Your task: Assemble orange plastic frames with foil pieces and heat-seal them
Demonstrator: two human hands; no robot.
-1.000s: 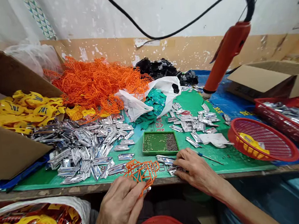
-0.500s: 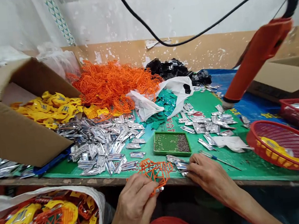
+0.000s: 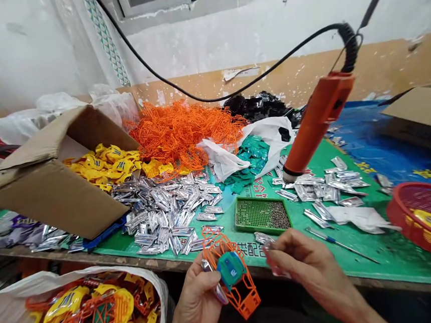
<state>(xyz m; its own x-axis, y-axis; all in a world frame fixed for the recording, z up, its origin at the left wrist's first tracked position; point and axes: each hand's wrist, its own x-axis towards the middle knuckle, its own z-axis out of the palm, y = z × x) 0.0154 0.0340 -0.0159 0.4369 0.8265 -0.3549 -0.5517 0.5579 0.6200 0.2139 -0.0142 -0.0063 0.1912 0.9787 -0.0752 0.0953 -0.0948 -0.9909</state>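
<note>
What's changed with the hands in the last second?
The left hand has raised the orange plastic lattice frame higher off the table edge, and a teal piece now shows on it. The right hand has lifted from the table, pinching a silver piece. The green tray, orange heap and screwdriver stayed put.

A cardboard box [image 3: 56,195] stands open at the left of the bench, beside a heap of yellow plastic pieces [image 3: 104,166] and a tangle of orange plastic frames [image 3: 182,129]. Behind a white plastic bag [image 3: 273,136] lie black pieces [image 3: 259,105]. An orange electric screwdriver [image 3: 317,122] hangs from a coiled cord above the green mat [image 3: 378,253], which holds a small green tray [image 3: 261,215] of tiny screws, and a thin screwdriver [image 3: 339,243]. A red basket [image 3: 424,218] sits at the right, and a stuffed white sack [image 3: 88,308] sits below the bench.
</note>
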